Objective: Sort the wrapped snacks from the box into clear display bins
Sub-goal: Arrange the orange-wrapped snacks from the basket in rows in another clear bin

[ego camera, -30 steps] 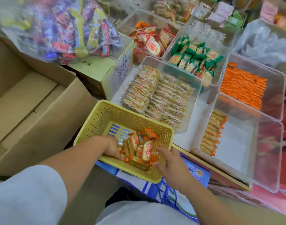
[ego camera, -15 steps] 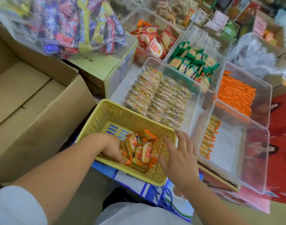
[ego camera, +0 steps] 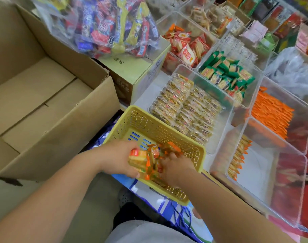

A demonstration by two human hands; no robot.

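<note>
A yellow plastic basket (ego camera: 146,123) sits in front of me with orange-and-yellow wrapped snacks (ego camera: 156,152) piled in its near right corner. My left hand (ego camera: 120,159) grips a small stack of these snacks at the basket's near side. My right hand (ego camera: 176,168) reaches into the same pile with curled fingers on the wrappers. To the right stands a clear bin (ego camera: 279,199) holding one upright row of the same snacks (ego camera: 237,158) along its left wall. A large open cardboard box (ego camera: 50,109) lies at the left, its inside bare.
Clear bins behind the basket hold yellow biscuits (ego camera: 186,107), green packs (ego camera: 226,74), orange packs (ego camera: 270,111) and red packs (ego camera: 186,48). A bag of mixed candy (ego camera: 111,25) rests on a small green carton (ego camera: 132,74). A blue bag (ego camera: 181,214) lies under the basket.
My right hand has come down from above the basket rim into the snack pile. My left hand has gathered a stack of snacks and lifted it slightly.
</note>
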